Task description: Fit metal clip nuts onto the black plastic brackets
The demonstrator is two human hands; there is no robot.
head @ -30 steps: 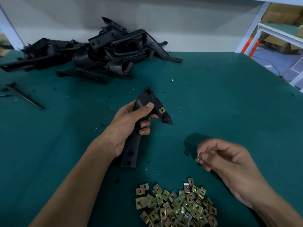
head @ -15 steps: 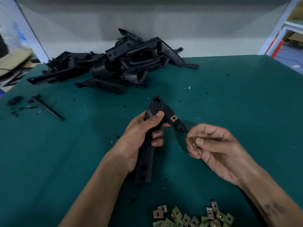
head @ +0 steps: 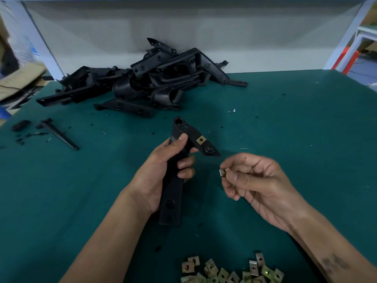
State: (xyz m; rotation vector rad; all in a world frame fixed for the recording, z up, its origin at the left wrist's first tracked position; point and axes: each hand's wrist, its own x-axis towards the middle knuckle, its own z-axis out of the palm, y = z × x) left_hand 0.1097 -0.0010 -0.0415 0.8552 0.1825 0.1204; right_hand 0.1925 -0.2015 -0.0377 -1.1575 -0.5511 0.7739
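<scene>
From my seat the feed reads dim and cool, with a soft, even light from overhead and no hard glare anywhere. The green table (head: 285, 123) shows only faint, diffuse shadows under the left hand (head: 161, 172) and the right hand (head: 259, 180). The heap of black brackets (head: 146, 78) swallows the light, so I lose its inner detail in dark blotches. The pile of clip nuts (head: 228, 270) catches small dull glints. The wide lens bends the back wall (head: 183, 27) and the frame posts outward, and the far left edge is smeared and soft. The centre stays fairly sharp.
</scene>
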